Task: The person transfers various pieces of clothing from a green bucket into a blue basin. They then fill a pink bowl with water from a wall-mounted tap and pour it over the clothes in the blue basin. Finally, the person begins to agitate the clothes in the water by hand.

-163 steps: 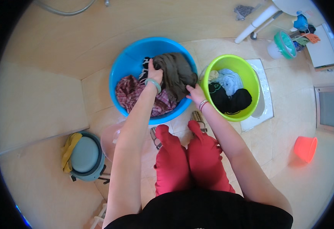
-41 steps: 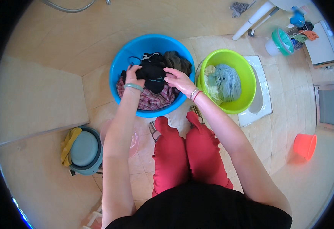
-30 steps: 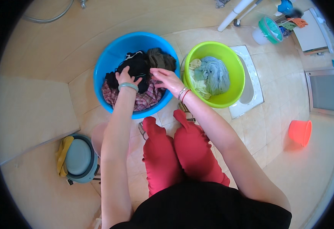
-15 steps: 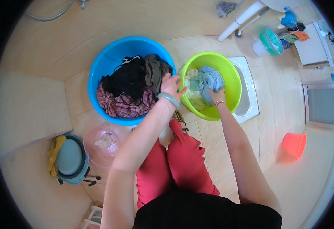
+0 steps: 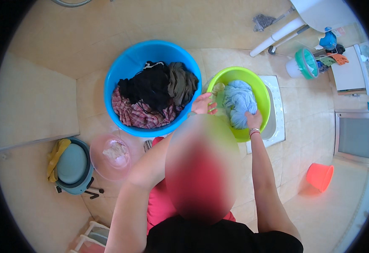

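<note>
Inside the lime-green basin [image 5: 262, 93] lies a bunched light blue garment [image 5: 238, 98]. My right hand [image 5: 254, 119] is closed on the near right part of this garment. A pale yellow-green cloth [image 5: 218, 90] sits beside it, along the basin's left side. My left hand [image 5: 203, 103] is open at the basin's left rim, palm partly turned up and fingers apart, holding nothing. To the left, a big blue tub [image 5: 127, 63] holds black clothes [image 5: 147, 86], a dark olive garment [image 5: 182, 82] and pink plaid fabric [image 5: 127, 110]. A blurred patch hides the basin's near left edge.
A pink translucent basin [image 5: 98, 166] with white cloth stands near a grey-blue folding basin [image 5: 71, 165] draped with a yellow cloth. Right of the green basin is a white floor toilet pan [image 5: 279, 110]. An orange-red bucket [image 5: 320, 177] and a white-green bin [image 5: 304, 63] stand farther right.
The light blue garment has been drawn up and toward my right hand, which now grips it. My left hand has turned its palm upward by the rim. The whole view has shifted slightly.
</note>
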A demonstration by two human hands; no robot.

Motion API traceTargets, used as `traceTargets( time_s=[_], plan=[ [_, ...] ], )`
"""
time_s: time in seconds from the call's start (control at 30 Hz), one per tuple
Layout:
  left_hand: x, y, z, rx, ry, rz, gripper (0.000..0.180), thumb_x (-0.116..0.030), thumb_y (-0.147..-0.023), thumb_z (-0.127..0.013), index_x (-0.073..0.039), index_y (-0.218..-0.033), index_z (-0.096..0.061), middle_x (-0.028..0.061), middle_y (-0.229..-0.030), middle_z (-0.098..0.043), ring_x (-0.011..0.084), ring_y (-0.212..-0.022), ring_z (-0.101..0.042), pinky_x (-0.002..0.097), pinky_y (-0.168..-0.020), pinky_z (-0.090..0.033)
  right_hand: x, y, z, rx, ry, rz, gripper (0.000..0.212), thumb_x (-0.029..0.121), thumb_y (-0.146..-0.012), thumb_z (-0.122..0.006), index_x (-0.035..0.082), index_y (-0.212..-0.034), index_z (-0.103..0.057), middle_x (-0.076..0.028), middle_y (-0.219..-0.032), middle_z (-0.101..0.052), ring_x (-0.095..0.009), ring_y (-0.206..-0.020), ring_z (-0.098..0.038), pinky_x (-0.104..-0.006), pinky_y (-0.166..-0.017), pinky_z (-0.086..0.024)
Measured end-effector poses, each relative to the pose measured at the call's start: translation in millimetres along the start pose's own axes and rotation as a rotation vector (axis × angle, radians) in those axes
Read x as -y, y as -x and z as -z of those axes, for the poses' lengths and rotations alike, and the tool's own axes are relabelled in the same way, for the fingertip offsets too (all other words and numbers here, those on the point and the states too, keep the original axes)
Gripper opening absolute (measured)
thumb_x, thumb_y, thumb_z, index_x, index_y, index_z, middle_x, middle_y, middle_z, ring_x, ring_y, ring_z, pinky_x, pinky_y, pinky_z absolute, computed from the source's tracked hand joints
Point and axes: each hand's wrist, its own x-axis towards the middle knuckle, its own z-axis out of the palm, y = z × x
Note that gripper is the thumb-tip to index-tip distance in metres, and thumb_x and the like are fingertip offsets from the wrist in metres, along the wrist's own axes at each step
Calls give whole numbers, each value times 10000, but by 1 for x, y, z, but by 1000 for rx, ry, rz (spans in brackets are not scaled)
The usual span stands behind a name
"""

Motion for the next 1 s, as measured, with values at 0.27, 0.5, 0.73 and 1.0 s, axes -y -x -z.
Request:
traceTargets(
  time_s=[0.27,0.5,0.73,1.0],
  plan=[
    [19,31,3,154,-236,154,414,-204,-879,-579,-91,-1262,-468,101,-1266,-456,275,-1082,-529,441,-910,-448,147,82,108,-12,-689,-166,186,71,-686,-684,65,-834,-572,38,-708,-520,-47,-506,-419,-208,-396,-307],
    [-30,105,-69,514,-294,-150,956,-474,-760,-712,-43,-1441,-199,152,-1385,-370,212,-1293,-343,367,-1082,-240,233,151,138,114,-1007,105,304,-17,-727,-624,62,-1017,-579,38,-770,-554,-13,-489,-364,-179,-395,-224],
    [-98,160,-52,274,-618,-649,983,-322,-660,-836,36,-1388,-281,183,-1170,-527,202,-1056,-533,297,-896,-449,294,201,122,194,-1110,158,382,-5,-762,-624,53,-1126,-524,16,-831,-563,-17,-519,-388,-174,-411,-254],
    [-162,196,60,-177,-657,-899,562,-225,-735,-781,-70,-1230,-564,34,-883,-559,92,-761,-487,223,-681,-430,324,204,20,516,-979,346,174,133,-818,-691,84,-913,-553,76,-729,-519,2,-576,-427,-163,-450,-321]
  ],
)
